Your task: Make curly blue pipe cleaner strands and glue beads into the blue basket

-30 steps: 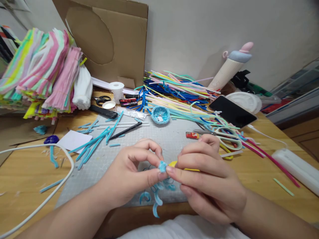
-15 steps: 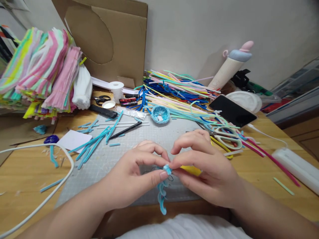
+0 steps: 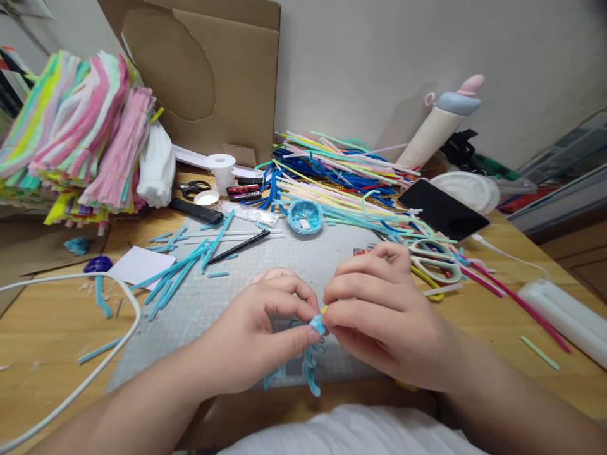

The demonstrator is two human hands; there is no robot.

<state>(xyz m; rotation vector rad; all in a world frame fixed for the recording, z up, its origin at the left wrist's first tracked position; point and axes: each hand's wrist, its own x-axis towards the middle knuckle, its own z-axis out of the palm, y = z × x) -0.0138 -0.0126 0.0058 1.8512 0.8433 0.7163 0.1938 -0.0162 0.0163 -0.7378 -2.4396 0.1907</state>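
My left hand (image 3: pixel 270 335) pinches a small light-blue fuzzy pipe-cleaner piece (image 3: pixel 317 324) between thumb and index finger. Curled blue strands (image 3: pixel 310 373) dangle below it over the mat's front edge, and another blue strand (image 3: pixel 274 377) shows under the left thumb. Against the piece's right side, the fingertips of my right hand (image 3: pixel 379 316) are closed. A sliver of something yellow (image 3: pixel 324 309) peeks out between the fingertips; its kind is hidden. Thin dark wire loops (image 3: pixel 321 344) show just below the fingers.
A grey cutting mat (image 3: pixel 190 341) lies on the wooden table. On it are cut blue pipe cleaners (image 3: pixel 183 272), a black pen (image 3: pixel 239 247) and a blue fuzzy bowl (image 3: pixel 305 218). White-handled scissors (image 3: pixel 435 260), a phone (image 3: pixel 443 212) and piled pipe cleaners (image 3: pixel 332 170) sit farther back. A white cable (image 3: pixel 135 303) curves left.
My right fingers have closed in on the blue piece and curled more. The hanging strands have swung slightly right, and the large yellow patch under my right hand is now mostly hidden.
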